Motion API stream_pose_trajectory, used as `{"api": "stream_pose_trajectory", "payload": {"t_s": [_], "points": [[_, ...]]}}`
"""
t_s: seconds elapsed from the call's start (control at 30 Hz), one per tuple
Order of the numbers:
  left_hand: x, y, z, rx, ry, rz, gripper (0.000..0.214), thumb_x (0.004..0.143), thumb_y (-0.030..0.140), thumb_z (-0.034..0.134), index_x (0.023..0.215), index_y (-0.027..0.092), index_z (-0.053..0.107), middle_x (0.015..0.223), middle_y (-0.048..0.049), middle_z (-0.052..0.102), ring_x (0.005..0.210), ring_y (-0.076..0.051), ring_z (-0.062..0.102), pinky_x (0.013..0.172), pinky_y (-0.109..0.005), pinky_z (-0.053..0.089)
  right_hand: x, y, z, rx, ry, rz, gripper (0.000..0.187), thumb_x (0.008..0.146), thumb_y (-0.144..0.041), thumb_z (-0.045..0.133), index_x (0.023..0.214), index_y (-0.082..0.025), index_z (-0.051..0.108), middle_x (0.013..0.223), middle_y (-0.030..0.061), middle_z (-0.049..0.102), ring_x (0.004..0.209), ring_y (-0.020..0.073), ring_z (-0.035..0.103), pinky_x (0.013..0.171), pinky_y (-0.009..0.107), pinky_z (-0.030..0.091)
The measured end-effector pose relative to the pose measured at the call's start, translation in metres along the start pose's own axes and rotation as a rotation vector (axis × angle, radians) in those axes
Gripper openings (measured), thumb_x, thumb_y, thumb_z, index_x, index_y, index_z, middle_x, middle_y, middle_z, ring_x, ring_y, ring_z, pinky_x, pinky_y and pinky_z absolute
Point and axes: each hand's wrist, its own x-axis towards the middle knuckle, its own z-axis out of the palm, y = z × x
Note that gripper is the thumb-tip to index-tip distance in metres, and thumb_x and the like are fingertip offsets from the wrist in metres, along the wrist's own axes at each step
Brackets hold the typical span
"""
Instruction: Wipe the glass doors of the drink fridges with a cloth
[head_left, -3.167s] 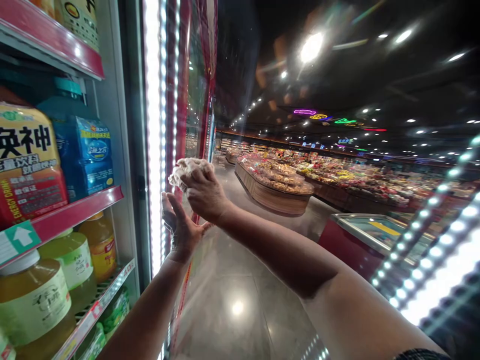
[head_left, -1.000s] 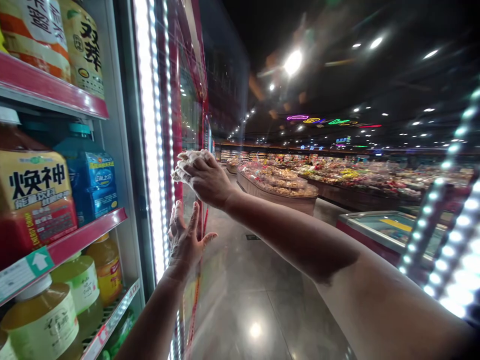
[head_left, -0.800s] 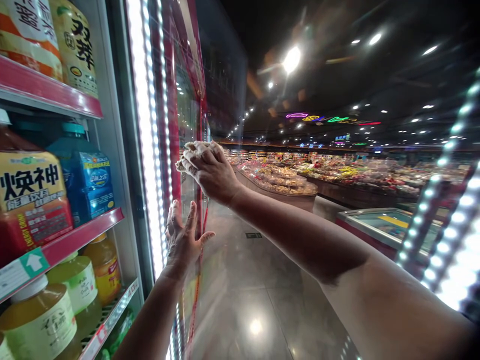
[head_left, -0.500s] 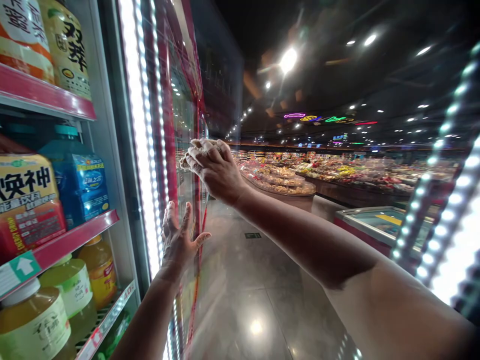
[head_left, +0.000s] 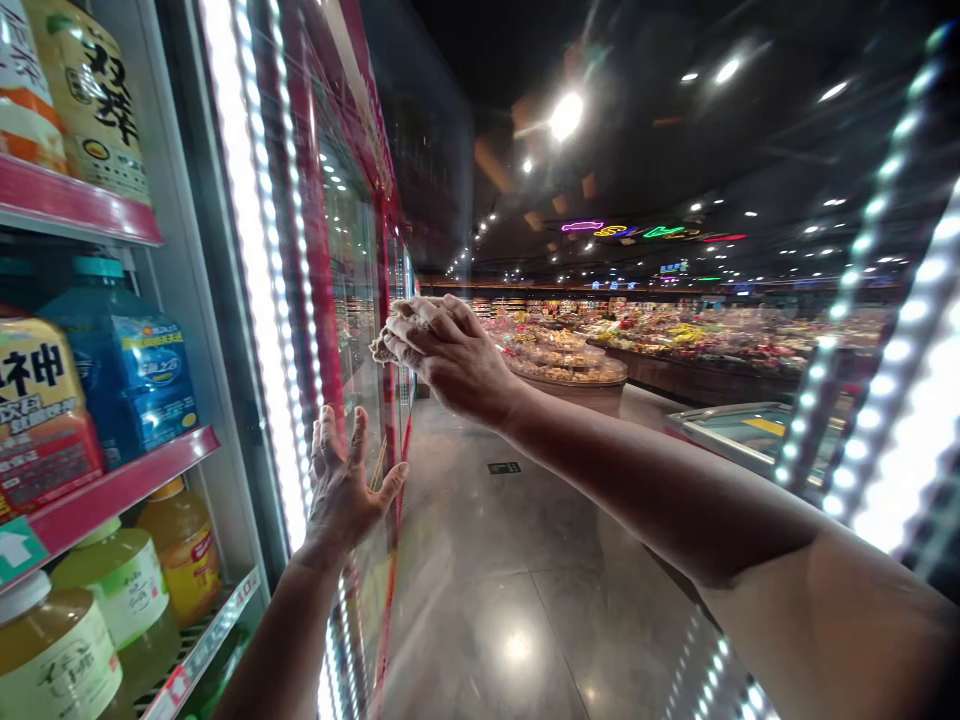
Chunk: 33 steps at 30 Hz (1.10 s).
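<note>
My right hand (head_left: 450,355) is closed on a crumpled pale cloth (head_left: 397,318) and presses it against the glass of a cooler door (head_left: 356,270) at about head height. Lower down, my left hand (head_left: 343,485) lies flat with fingers spread against the door's red frame and glass. A bright LED strip (head_left: 251,260) runs down the door edge just left of both hands.
On the left, red shelves (head_left: 112,490) hold large drink bottles: a blue one (head_left: 124,365), yellow juice bottles (head_left: 112,600). A shiny tiled aisle (head_left: 510,560) leads to round produce displays (head_left: 570,370) and a chest freezer (head_left: 735,435). Another lit door edge (head_left: 892,400) stands at right.
My right hand has slid the cloth rightward and slightly down along the glass. My left hand stays flat on the door. The view has turned a little to the right.
</note>
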Motion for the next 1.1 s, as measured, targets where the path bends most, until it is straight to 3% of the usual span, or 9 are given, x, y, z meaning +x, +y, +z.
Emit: {"api": "stream_pose_trajectory", "payload": {"t_s": [0.23,0.37,0.47,0.7,0.9,1.1], "points": [[0.000,0.006,0.005,-0.023,0.035,-0.021,0.117,0.075,0.076,0.069,0.166,0.024,0.018,0.176,-0.0148,-0.010,0.162,-0.042,-0.003,0.128,-0.063,0.014,-0.016,0.010,-0.011,-0.024,0.042,0.086,0.053,0.103,-0.015,0.045,0.152,-0.034,0.052,0.163,-0.0025,0.047,0.156,0.0290,0.030,0.132,0.059,0.020],[0.000,0.012,0.010,0.009,0.054,-0.073,0.129,0.067,0.076,0.077,0.167,0.025,0.013,0.176,-0.0172,-0.007,0.160,-0.047,0.000,0.125,-0.069,0.019,-0.025,0.015,-0.017,-0.042,0.028,0.042,0.056,0.104,-0.016,0.044,0.155,-0.036,0.047,0.161,-0.0026,0.050,0.154,0.0276,0.033,0.132,0.057,0.022],[0.000,0.015,0.014,0.044,0.082,-0.078,0.136,0.062,0.075,0.082,0.167,0.023,0.013,0.175,-0.0199,-0.005,0.159,-0.050,-0.003,0.123,-0.072,0.018,-0.033,0.022,-0.021,-0.063,0.072,0.107,0.058,0.103,-0.015,0.044,0.157,-0.037,0.045,0.161,-0.0029,0.050,0.155,0.0279,0.031,0.132,0.059,0.020],[0.000,0.018,0.017,0.047,0.104,-0.078,0.134,0.062,0.074,0.083,0.166,0.021,0.018,0.175,-0.0217,-0.003,0.160,-0.049,-0.003,0.124,-0.070,0.020,-0.056,0.024,-0.028,-0.052,0.034,0.078,0.060,0.103,-0.017,0.049,0.158,-0.040,0.043,0.162,-0.0052,0.049,0.155,0.0259,0.031,0.134,0.055,0.018],[-0.001,0.020,0.016,0.030,0.085,-0.063,0.133,0.066,0.071,0.082,0.167,0.025,0.010,0.175,-0.0200,-0.002,0.161,-0.045,-0.003,0.124,-0.069,0.019,-0.074,0.034,-0.038,-0.044,0.093,0.197,0.062,0.101,-0.018,0.051,0.158,-0.041,0.044,0.164,-0.0037,0.046,0.157,0.0285,0.030,0.133,0.059,0.017],[-0.002,0.026,0.015,-0.005,0.048,-0.132,0.130,0.068,0.070,0.081,0.167,0.028,0.007,0.175,-0.0178,-0.009,0.161,-0.045,-0.002,0.124,-0.071,0.018,-0.092,0.039,-0.041,-0.065,0.114,0.199,0.058,0.103,-0.021,0.048,0.158,-0.040,0.043,0.162,-0.0031,0.050,0.156,0.0258,0.032,0.131,0.056,0.023]]}}
